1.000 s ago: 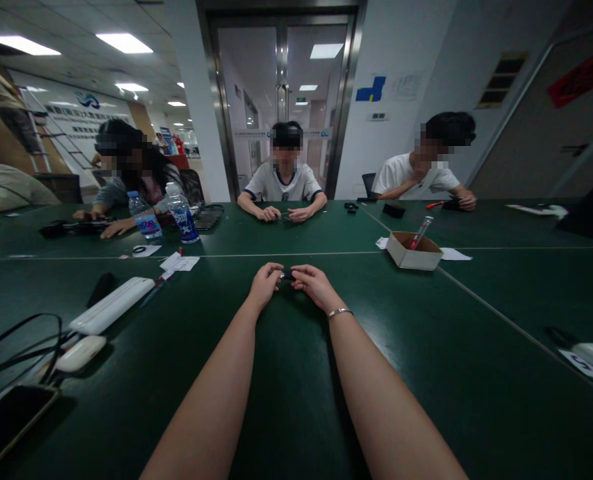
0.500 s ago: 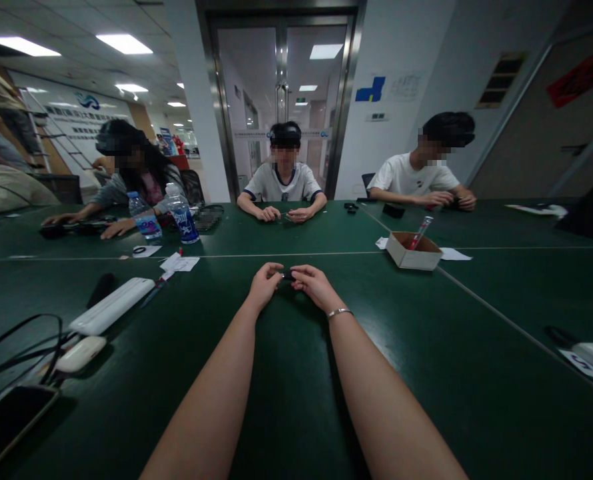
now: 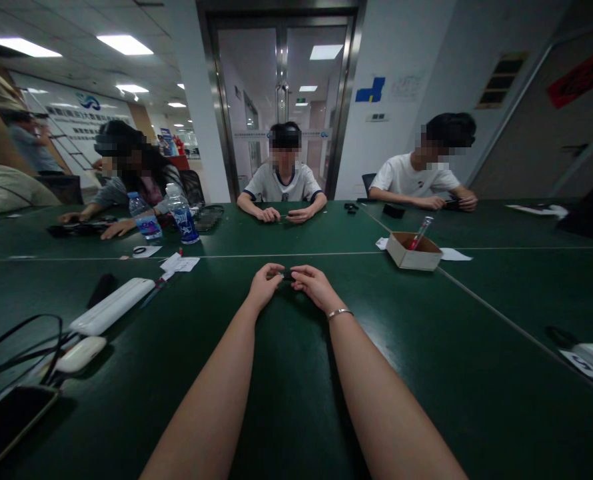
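Both arms reach forward over the green table, and my two hands meet in front of me. Between them is a small black piece with a silvery end, too small to name surely. My left hand pinches its silvery left end between thumb and fingers. On the other side my right hand is closed on the black right part, with a metal bracelet at the wrist. The fingers partly hide the piece, which is held just above the tabletop.
An open cardboard box holding a clear tube stands to the right. On the left are a white power strip, cables, a phone and two bottles. Three people sit across the green table, their hands on small items.
My hands and the small black piece stay almost in place. Across the table, the left person's hand and black device have shifted slightly right; the right person's hands have moved a little.
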